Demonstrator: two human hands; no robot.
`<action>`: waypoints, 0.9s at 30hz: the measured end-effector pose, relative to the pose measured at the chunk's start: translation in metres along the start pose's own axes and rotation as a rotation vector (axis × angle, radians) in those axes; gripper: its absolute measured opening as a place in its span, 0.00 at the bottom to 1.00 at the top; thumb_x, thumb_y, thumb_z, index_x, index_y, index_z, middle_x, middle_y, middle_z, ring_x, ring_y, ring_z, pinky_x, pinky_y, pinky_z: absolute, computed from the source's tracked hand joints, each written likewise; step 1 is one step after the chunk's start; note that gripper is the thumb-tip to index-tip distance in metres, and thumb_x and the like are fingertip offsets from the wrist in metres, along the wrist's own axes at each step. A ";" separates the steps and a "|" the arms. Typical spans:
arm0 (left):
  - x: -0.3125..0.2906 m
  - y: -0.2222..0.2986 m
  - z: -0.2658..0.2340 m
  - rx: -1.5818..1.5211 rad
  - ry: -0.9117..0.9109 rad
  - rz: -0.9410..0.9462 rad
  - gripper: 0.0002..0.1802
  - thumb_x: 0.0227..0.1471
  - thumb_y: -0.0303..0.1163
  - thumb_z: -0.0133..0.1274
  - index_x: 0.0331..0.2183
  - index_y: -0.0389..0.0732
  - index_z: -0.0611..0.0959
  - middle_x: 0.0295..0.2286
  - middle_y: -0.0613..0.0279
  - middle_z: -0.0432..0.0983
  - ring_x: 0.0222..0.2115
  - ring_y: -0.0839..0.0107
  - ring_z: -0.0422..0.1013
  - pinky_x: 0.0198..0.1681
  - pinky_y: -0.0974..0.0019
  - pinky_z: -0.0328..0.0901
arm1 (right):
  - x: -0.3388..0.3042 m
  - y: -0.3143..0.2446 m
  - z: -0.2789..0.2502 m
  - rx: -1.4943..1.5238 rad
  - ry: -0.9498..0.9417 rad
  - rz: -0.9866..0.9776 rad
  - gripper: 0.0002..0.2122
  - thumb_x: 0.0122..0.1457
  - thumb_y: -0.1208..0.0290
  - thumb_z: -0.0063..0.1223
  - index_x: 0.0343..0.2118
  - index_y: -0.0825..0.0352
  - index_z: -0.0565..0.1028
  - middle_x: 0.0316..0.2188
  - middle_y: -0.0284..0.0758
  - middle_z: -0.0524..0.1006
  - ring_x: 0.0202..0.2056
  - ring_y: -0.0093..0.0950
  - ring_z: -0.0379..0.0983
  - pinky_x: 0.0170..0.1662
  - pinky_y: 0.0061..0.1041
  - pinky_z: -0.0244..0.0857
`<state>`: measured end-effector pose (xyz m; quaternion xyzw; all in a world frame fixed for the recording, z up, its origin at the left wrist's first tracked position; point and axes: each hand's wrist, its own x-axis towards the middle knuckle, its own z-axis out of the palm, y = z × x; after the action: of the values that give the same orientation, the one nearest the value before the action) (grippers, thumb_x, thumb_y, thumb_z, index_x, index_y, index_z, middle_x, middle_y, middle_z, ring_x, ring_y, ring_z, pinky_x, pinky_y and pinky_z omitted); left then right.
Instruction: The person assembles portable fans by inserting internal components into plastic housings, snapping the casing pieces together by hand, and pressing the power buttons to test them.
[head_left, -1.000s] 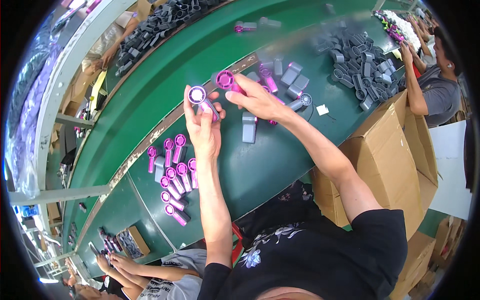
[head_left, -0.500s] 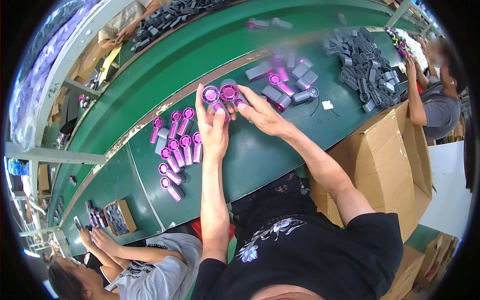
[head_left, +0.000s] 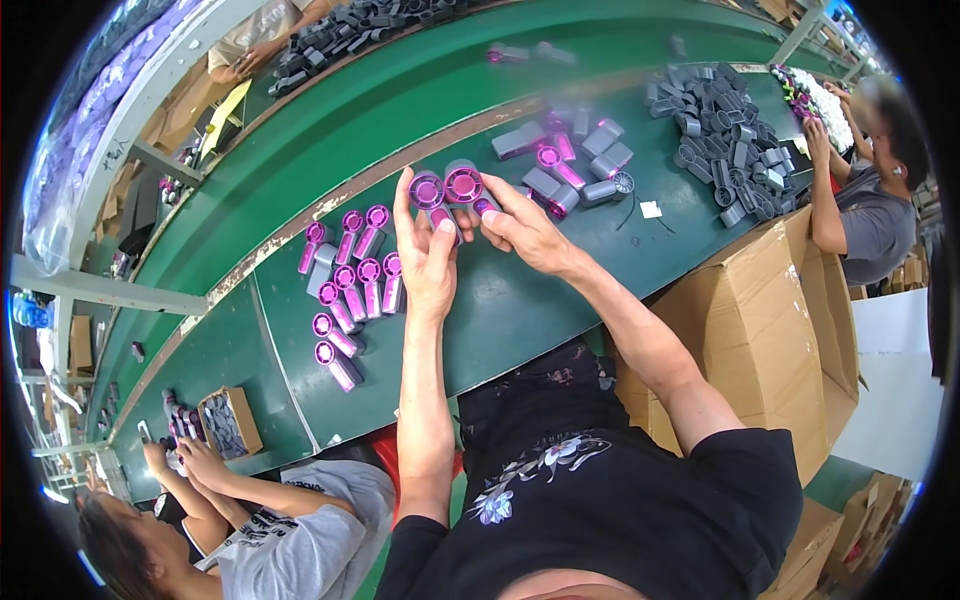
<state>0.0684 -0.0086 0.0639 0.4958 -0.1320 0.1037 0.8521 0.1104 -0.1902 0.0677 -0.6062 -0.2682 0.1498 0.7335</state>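
Observation:
Side by side above the green table, two small pink-and-grey handheld fans are raised in my hands. My left hand point(head_left: 430, 265) is closed round the handle of one fan point(head_left: 427, 190), with the thumb lying along its pink front. The other fan point(head_left: 464, 185) is gripped by my right hand point(head_left: 528, 232), its round head touching or nearly touching the first one. The fingers behind the handles are partly hidden. Left of my left hand, several similar fans point(head_left: 345, 290) lie in loose rows. Beyond my right hand are more pink-and-grey fans and grey casings point(head_left: 607, 150).
A heap of dark grey casings point(head_left: 725, 140) covers the table's right end. An open cardboard box point(head_left: 770, 330) stands at my right. Co-workers sit at left point(head_left: 290, 530) and right point(head_left: 880, 180). A green conveyor belt point(head_left: 420, 110) runs behind the table; a small box of parts point(head_left: 230, 425) stands at left.
My right thumb and fingers have shifted lower on the fan, uncovering more of its handle. Both fans stay close together. The whole view has moved slightly.

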 end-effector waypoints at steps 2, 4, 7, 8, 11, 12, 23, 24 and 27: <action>-0.003 -0.001 0.000 0.003 -0.006 -0.001 0.47 0.71 0.32 0.57 0.78 0.47 0.49 0.42 0.59 0.78 0.41 0.68 0.74 0.46 0.62 0.71 | -0.002 0.003 0.000 -0.001 -0.004 0.009 0.30 0.75 0.65 0.49 0.76 0.67 0.57 0.38 0.26 0.73 0.30 0.13 0.62 0.31 0.18 0.58; -0.006 -0.002 0.000 -0.002 -0.002 0.005 0.47 0.71 0.32 0.57 0.78 0.47 0.49 0.43 0.58 0.78 0.41 0.68 0.75 0.46 0.62 0.71 | -0.004 0.007 0.000 0.045 -0.012 0.000 0.30 0.74 0.66 0.48 0.76 0.67 0.58 0.37 0.26 0.73 0.29 0.13 0.61 0.30 0.18 0.58; -0.013 -0.001 -0.002 0.007 0.013 -0.021 0.46 0.71 0.31 0.57 0.78 0.47 0.49 0.43 0.58 0.78 0.41 0.68 0.75 0.47 0.61 0.71 | -0.007 0.003 0.005 0.017 -0.005 0.035 0.30 0.75 0.64 0.48 0.76 0.67 0.58 0.36 0.26 0.72 0.29 0.13 0.61 0.30 0.18 0.57; -0.013 0.000 -0.002 0.007 0.013 -0.021 0.46 0.71 0.31 0.57 0.78 0.47 0.49 0.43 0.58 0.78 0.41 0.68 0.75 0.47 0.61 0.71 | -0.008 0.006 0.005 0.016 -0.005 0.035 0.30 0.75 0.64 0.48 0.76 0.67 0.58 0.36 0.26 0.72 0.29 0.13 0.61 0.30 0.18 0.57; -0.015 0.001 -0.002 0.019 0.016 -0.004 0.47 0.71 0.31 0.58 0.77 0.46 0.49 0.44 0.58 0.79 0.40 0.69 0.76 0.46 0.63 0.72 | -0.007 0.016 0.006 0.066 -0.012 -0.017 0.30 0.76 0.62 0.49 0.76 0.67 0.59 0.36 0.26 0.72 0.29 0.14 0.61 0.30 0.18 0.58; -0.017 0.000 -0.003 0.124 0.072 -0.013 0.45 0.71 0.32 0.58 0.77 0.46 0.51 0.43 0.57 0.80 0.39 0.70 0.76 0.45 0.63 0.72 | -0.007 0.017 0.005 0.036 -0.013 0.018 0.31 0.76 0.61 0.50 0.76 0.67 0.58 0.36 0.27 0.73 0.29 0.14 0.63 0.30 0.19 0.59; -0.062 0.012 -0.015 1.632 0.123 0.264 0.33 0.50 0.35 0.70 0.55 0.30 0.82 0.57 0.44 0.73 0.63 0.40 0.65 0.66 0.37 0.61 | 0.016 0.044 0.014 -0.549 0.087 0.136 0.33 0.74 0.59 0.53 0.74 0.72 0.58 0.36 0.40 0.83 0.30 0.28 0.79 0.35 0.32 0.73; -0.064 0.011 -0.019 1.684 0.088 0.283 0.33 0.47 0.36 0.69 0.54 0.31 0.83 0.59 0.43 0.71 0.67 0.38 0.61 0.70 0.31 0.56 | 0.025 0.047 0.018 -0.591 0.083 0.157 0.35 0.72 0.55 0.53 0.73 0.74 0.59 0.37 0.50 0.83 0.36 0.43 0.81 0.41 0.42 0.74; -0.068 0.010 -0.033 1.792 0.092 0.250 0.33 0.49 0.35 0.66 0.57 0.35 0.83 0.63 0.43 0.69 0.71 0.37 0.57 0.75 0.29 0.47 | 0.048 0.067 0.037 -0.920 0.044 0.210 0.35 0.72 0.49 0.50 0.71 0.73 0.61 0.42 0.61 0.84 0.46 0.60 0.82 0.51 0.56 0.75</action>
<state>0.0056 0.0223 0.0344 0.9507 -0.0203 0.2790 0.1339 0.1354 -0.1198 0.0175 -0.8953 -0.2282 0.0758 0.3750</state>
